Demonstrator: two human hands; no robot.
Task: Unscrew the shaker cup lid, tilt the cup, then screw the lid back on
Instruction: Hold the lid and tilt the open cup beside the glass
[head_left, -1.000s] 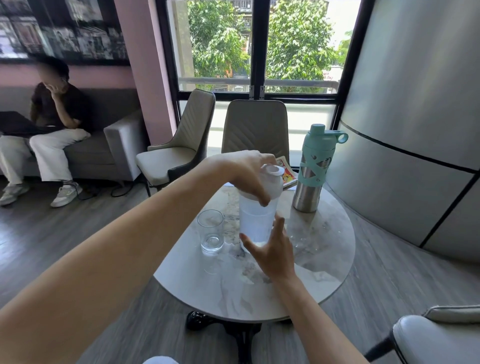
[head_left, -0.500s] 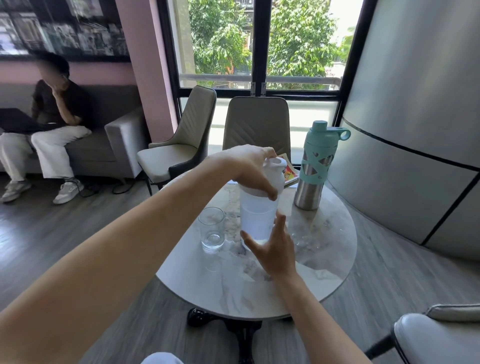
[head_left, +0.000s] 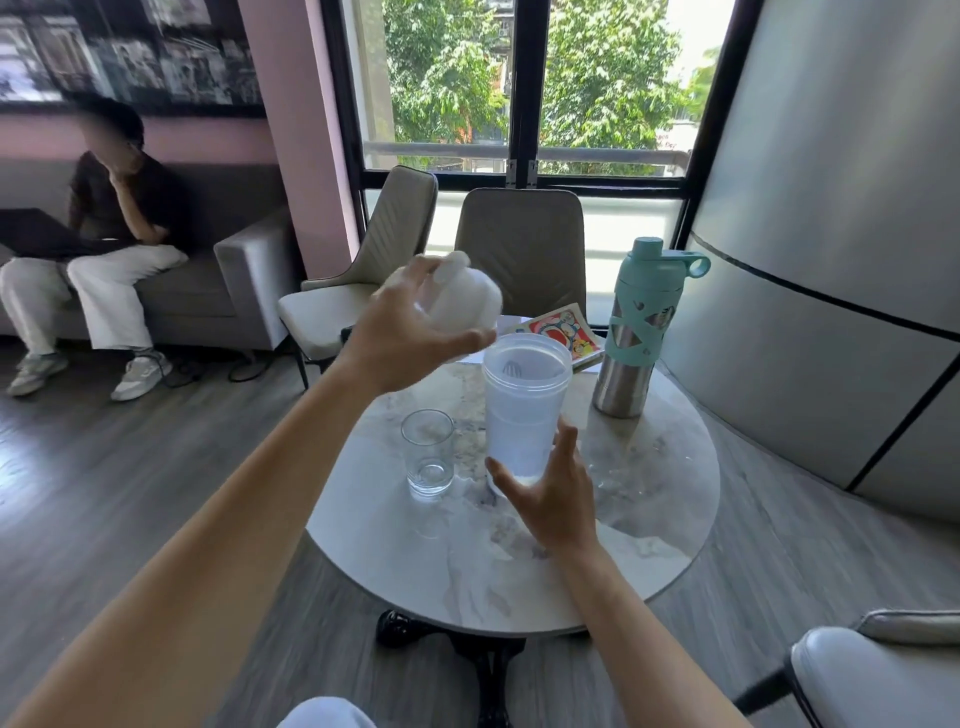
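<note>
A translucent white shaker cup (head_left: 522, 400) stands upright on the round marble table (head_left: 649, 519), its mouth uncovered, with a wire whisk ball visible inside. My left hand (head_left: 410, 338) holds the white lid (head_left: 462, 296) in the air, up and to the left of the cup's rim, clear of it. My right hand (head_left: 550, 493) wraps the cup's lower part from the near side, thumb and fingers on its wall.
A clear drinking glass (head_left: 428, 452) stands just left of the cup. A steel bottle with a teal cap (head_left: 641, 332) and a colourful booklet (head_left: 561, 335) sit at the table's far side. Chairs ring the table; a person sits on a sofa far left.
The lid has come off the cup: my left hand lifted it up and to the left. My right hand kept its hold on the cup's base.
</note>
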